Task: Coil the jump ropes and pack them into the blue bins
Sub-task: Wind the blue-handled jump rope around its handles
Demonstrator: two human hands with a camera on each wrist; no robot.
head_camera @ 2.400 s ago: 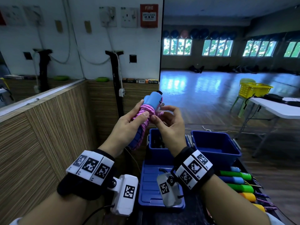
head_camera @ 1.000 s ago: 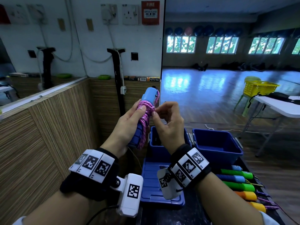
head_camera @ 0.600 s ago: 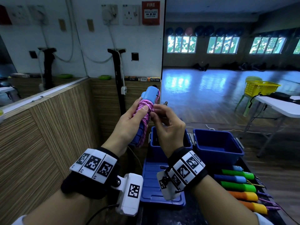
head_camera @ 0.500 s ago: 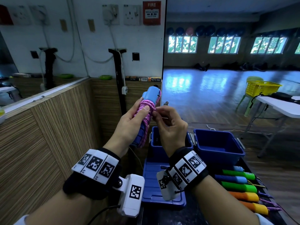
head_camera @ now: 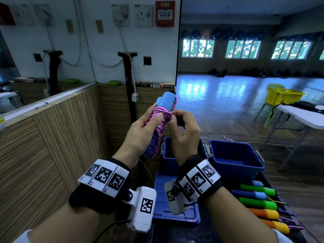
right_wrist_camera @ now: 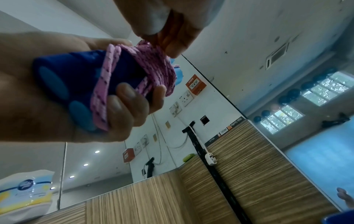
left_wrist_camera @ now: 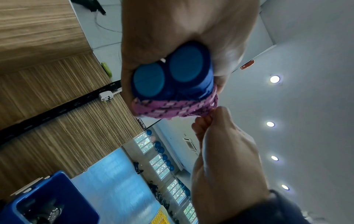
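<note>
A jump rope with two blue handles is held upright in front of me, its pink cord wound around the handles. My left hand grips the handles and the coil, thumb pressed on the cord. My right hand pinches the cord at the top of the coil. Two blue bins stand below: the left bin holds something dark, and the right bin shows only its blue floor.
A blue lid lies in front of the left bin. Several more ropes with green, blue and orange handles lie at the right. A wood-panelled wall runs along the left. A white table with a yellow basket stands far right.
The rope bundle stayed raised in my left hand. My right hand's fingertips worked around the top of the coil and now pinch the cord closer to my left thumb.
</note>
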